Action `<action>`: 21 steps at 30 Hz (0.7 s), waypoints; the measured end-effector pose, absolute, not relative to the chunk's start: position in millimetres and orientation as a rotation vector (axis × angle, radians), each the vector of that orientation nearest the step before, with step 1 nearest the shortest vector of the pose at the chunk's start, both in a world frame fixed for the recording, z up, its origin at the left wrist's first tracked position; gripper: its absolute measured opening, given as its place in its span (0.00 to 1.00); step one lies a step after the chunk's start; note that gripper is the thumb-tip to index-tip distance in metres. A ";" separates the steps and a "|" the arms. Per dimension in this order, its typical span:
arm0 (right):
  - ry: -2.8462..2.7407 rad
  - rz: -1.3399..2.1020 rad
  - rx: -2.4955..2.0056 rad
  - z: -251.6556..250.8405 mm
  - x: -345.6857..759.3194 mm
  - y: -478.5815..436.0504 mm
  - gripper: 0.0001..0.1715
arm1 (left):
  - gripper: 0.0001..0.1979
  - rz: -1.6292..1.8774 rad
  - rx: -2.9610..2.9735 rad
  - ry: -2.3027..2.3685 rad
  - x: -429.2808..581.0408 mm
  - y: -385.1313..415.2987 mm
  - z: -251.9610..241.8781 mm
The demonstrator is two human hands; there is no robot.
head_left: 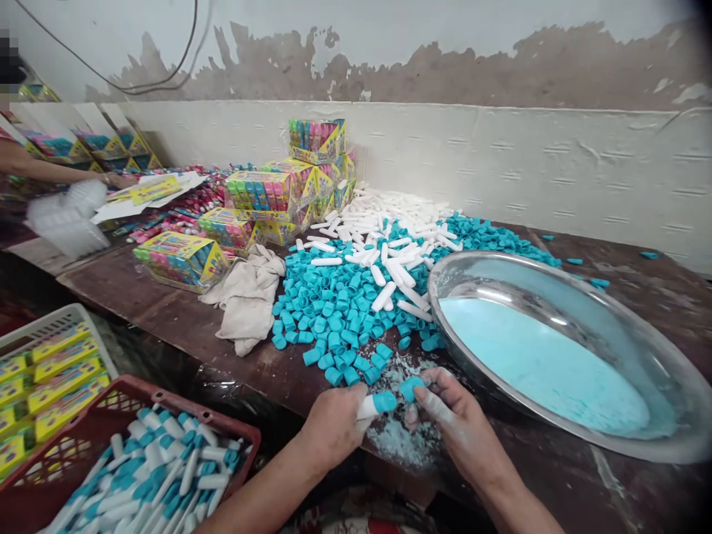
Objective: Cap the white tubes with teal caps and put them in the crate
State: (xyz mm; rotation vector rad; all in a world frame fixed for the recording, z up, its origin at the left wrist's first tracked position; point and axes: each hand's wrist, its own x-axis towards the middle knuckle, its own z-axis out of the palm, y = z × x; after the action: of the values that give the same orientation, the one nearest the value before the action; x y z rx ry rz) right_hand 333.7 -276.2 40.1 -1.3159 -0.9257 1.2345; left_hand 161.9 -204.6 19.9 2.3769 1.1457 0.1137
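Pinching a rounded teal cap (411, 389), the right hand (457, 415) looks powder-dusted.

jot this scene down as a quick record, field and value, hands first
left hand: holds a white tube with a blue end
right hand: pinches a separate blue cap
table: heaped blue caps, white tubes, crumpled cloth, boxed packs
basin: metal, light blue powder inside
red crate: white-and-blue tubes, lower left
far left: another person's arm
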 end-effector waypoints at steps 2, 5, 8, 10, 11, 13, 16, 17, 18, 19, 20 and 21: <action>-0.943 1.240 -1.306 43.2 330.3 -276.6 0.17 | 0.09 0.076 2.418 1.134 168.7 -206.4 19.6; -0.983 1.237 -1.355 44.7 328.5 -275.4 0.19 | 0.09 0.011 2.442 1.115 175.2 -207.0 20.3; -1.093 1.273 -1.444 42.2 334.1 -272.4 0.18 | 0.12 -0.021 2.462 1.090 180.0 -206.2 22.6; -1.161 1.314 -1.458 39.1 339.8 -270.1 0.15 | 0.13 -0.023 2.487 1.065 183.2 -205.1 25.0; -1.177 1.321 -1.448 37.7 342.3 -268.9 0.15 | 0.12 -0.023 2.498 1.054 184.9 -204.6 26.4; -1.192 1.302 -1.429 36.1 345.5 -266.4 0.13 | 0.10 -0.022 2.510 1.047 187.9 -204.1 29.2; -1.241 1.267 -1.417 38.1 342.5 -261.5 0.12 | 0.09 -0.012 2.501 1.056 189.1 -206.2 33.3; -1.273 1.259 -1.415 39.5 339.0 -259.5 0.12 | 0.09 -0.007 2.492 1.070 187.4 -207.5 34.6; -1.311 1.259 -1.411 41.0 334.5 -257.5 0.12 | 0.09 -0.002 2.480 1.089 184.0 -208.8 35.9; -1.350 1.264 -1.409 42.4 329.5 -255.8 0.12 | 0.09 0.005 2.467 1.116 178.2 -209.6 37.0; -1.384 1.268 -1.415 43.3 324.6 -254.5 0.12 | 0.09 0.015 2.455 1.148 169.3 -209.7 38.1; -1.406 1.270 -1.430 43.7 320.7 -253.8 0.12 | 0.09 0.030 2.428 1.201 156.8 -209.3 38.9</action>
State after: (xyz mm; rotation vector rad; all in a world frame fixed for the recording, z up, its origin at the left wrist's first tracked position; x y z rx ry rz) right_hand 320.7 -253.8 43.7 -1.4304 -1.4056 1.2697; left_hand 156.8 -209.3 38.9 2.4278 1.2012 0.0303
